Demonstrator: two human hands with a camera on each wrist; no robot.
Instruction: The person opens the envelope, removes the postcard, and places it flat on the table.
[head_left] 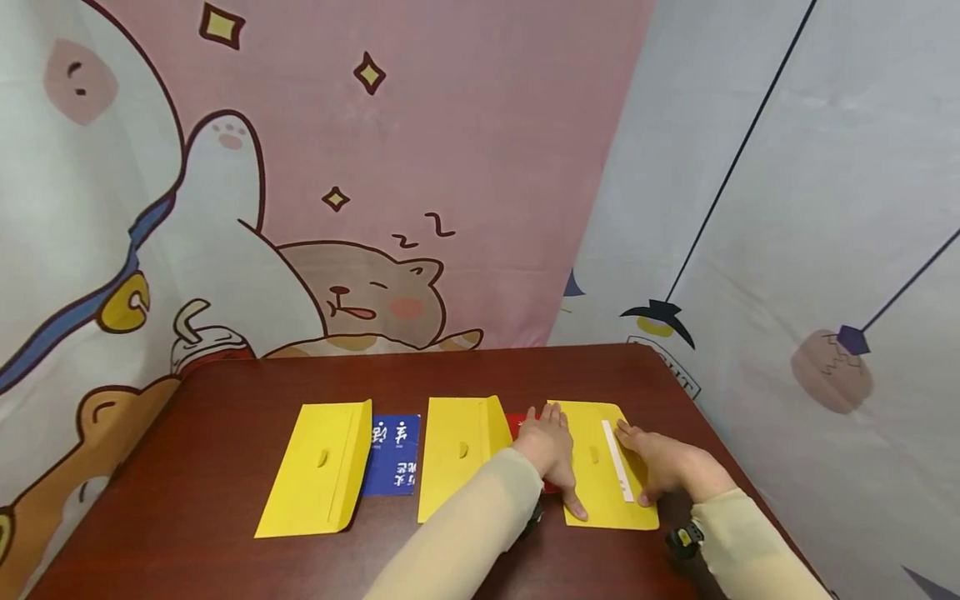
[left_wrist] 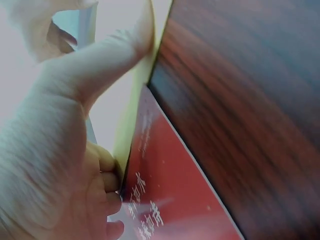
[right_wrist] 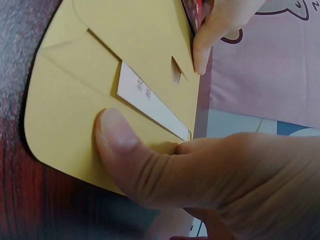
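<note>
On the right of the table lies a yellow envelope point(head_left: 592, 500) between the two hands. A white strip of paper point(head_left: 617, 460) shows along its flap, printed with small characters in the right wrist view. My left hand point(head_left: 551, 454) rests along the envelope's left edge, fingers extended and thumb at the near corner. Beside it, a red card point(left_wrist: 170, 165) with white writing is partly hidden under that hand in the head view. My right hand point(head_left: 667, 462) touches the right side, its thumb point(right_wrist: 117, 132) lying flat on the flap and its other fingers farther up the edge.
A second yellow envelope point(head_left: 457, 425) lies mid-table, partly behind the left sleeve point(head_left: 468, 529). At left is a third yellow envelope point(head_left: 303, 483), with a blue card point(head_left: 392, 454) between these two. Behind the dark wooden table point(head_left: 187, 467) hangs a cartoon-printed cloth point(head_left: 510, 167).
</note>
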